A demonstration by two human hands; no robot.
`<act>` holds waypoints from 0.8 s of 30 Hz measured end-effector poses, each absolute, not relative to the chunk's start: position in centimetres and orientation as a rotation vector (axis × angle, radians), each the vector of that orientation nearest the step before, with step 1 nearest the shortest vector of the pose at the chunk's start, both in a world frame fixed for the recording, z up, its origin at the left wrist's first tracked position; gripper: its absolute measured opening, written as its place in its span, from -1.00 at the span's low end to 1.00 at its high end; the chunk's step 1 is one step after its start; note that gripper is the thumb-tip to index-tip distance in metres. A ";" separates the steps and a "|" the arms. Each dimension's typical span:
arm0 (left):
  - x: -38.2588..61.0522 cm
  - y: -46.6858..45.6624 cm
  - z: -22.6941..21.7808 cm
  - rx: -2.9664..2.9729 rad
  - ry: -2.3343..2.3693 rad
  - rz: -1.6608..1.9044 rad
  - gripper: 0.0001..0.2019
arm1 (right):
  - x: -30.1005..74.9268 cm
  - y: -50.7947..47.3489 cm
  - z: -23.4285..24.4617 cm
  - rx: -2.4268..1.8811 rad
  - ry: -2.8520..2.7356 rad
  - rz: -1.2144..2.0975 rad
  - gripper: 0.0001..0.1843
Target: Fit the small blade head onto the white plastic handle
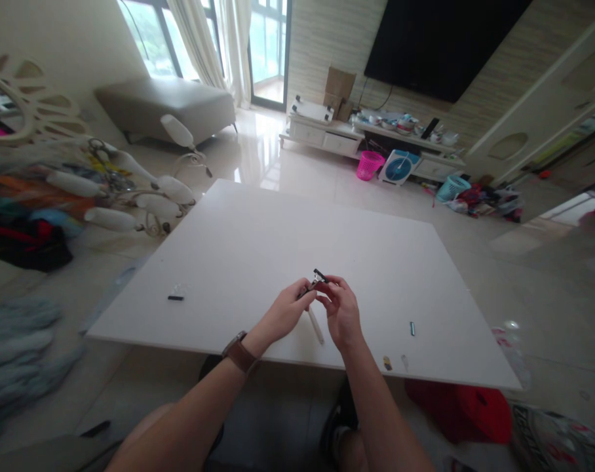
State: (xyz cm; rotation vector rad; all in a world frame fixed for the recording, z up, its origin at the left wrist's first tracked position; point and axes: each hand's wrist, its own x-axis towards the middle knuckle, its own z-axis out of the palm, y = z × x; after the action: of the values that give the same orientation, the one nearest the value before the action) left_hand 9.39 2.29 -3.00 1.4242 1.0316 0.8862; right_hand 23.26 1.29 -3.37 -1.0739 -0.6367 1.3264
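Note:
Over the near middle of the white table (287, 229), both hands meet at a small black-and-silver hinged-looking piece (318, 277), whose exact kind I cannot make out. My left hand (285, 311), with a brown-strapped watch on its wrist, grips its lower dark end. My right hand (344, 311) pinches the upper black bar between thumb and fingers. Below them a slim pale stick (316, 326) slants toward the table's near edge; whether it is joined to the held piece I cannot tell.
On the tabletop lie a short black bar (175, 298) at left, a small dark teal piece (412, 328) at right, a yellow-and-black bit (386, 362) and a clear bit (404, 362). A lamp with white shades (162, 204) stands beyond the left edge; a red object (467, 410) sits below right.

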 end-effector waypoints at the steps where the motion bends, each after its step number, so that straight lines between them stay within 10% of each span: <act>1: 9.5 2.0 -2.9 1.420 1.021 0.912 -0.70 | 23.1 1.0 -3.2 -1.084 -0.642 1.306 -0.78; 24: 13.5 3.2 -2.0 0.774 0.915 1.199 -0.54 | 21.6 2.0 -3.7 -0.996 -0.647 1.318 -0.76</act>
State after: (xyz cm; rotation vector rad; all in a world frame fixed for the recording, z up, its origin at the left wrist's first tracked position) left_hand 13.48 3.19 -1.97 0.7743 0.9147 1.1985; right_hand 21.64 2.02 -3.72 -0.9958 -0.6473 1.3182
